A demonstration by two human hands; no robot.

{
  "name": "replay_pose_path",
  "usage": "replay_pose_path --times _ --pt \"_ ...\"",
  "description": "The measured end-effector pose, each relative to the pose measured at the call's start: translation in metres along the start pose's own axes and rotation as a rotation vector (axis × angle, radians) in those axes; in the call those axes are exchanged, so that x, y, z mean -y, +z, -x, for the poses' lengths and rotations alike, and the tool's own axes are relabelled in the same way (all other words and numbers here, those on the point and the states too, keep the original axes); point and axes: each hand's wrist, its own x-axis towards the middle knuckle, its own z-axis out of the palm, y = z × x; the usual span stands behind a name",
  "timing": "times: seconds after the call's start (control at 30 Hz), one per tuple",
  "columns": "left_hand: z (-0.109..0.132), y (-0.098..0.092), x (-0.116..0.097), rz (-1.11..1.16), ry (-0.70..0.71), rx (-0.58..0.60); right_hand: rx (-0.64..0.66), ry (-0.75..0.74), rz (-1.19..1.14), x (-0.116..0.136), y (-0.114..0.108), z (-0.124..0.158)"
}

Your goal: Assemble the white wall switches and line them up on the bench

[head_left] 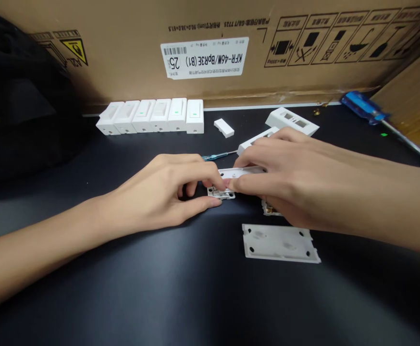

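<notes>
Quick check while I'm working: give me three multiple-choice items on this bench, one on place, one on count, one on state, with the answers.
1. Where does the large blue-handled screwdriver lie?
A. At the far left
B. At the back right, by the cardboard box
C. Near the front edge

2. How many white rocker switches stand in the row?
A. Four
B. Five
C. Six

3. The flat white plate in front is:
A. Lying on the black tabletop, untouched
B. Held in the right hand
C. Standing on edge

Answers:
1. B, its handle shows top right.
2. C, six line up along the box.
3. A, the left hand and right hand are both at a small white switch part.
</notes>
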Motion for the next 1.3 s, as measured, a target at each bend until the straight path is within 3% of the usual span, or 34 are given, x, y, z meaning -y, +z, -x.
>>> replay_pose_path --times 0.17,0.4,0.93,1.3 --pt "-0.001 -0.001 0.001 0.025 -0.029 0.024 0.036 -0.068 0.073 -0.002 0.0 -0.001" --pt "-0.001 0.001 -0.003 0.039 -0.069 0.011 0.003 -0.066 0.08 0.003 0.002 0.002" --pt "0.005 0.008 0.0 0.024 -0.088 -0.041 0.051 -0.017 0.136 0.019 -0.015 -0.003" --pt "0.009 0.01 0.005 0.002 -0.033 -0.07 -0.007 -0.084 -0.117 0.012 -0.02 -0.003"
